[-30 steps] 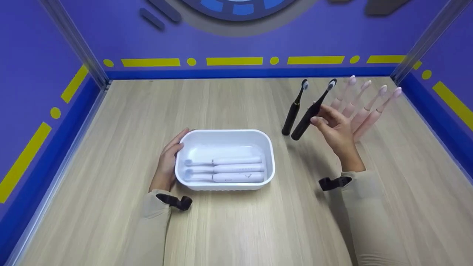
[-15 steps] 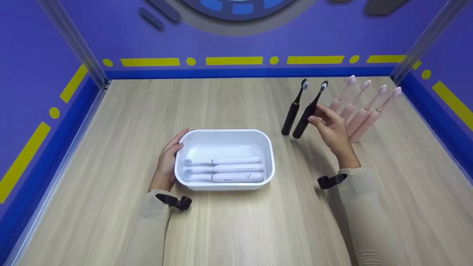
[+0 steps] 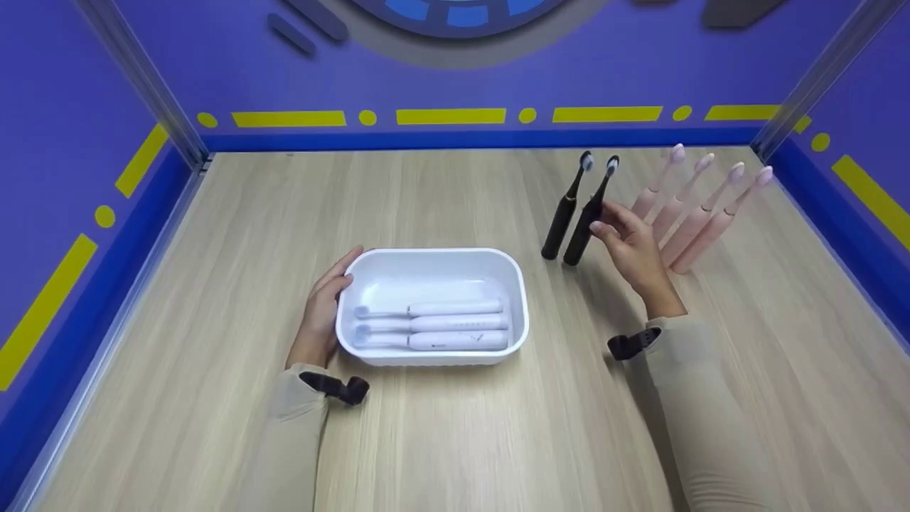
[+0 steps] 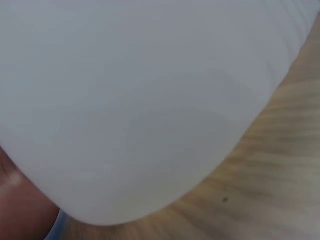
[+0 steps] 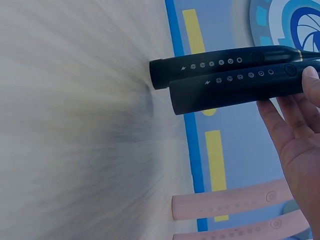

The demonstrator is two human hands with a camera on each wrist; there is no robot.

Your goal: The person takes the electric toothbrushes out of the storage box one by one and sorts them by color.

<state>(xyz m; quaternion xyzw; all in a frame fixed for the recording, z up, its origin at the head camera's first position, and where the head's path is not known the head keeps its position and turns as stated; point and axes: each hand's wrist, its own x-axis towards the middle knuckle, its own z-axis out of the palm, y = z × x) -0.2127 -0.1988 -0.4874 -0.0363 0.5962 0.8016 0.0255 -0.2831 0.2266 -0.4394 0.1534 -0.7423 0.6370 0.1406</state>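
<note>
Head view: your R hand (image 3: 633,254) pinches upright black brush (image 3: 584,229) beside its twin (image 3: 560,227); L hand (image 3: 321,316), fingers straightish, braces white tray (image 3: 431,360); 3 white brushes (image 3: 458,323) in, both blk + 4 pink brushes (image 3: 692,226) out.

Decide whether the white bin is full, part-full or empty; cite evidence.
Part-full: three white electric toothbrushes lie side by side toward the near wall of the white bin, bare floor behind.
</note>
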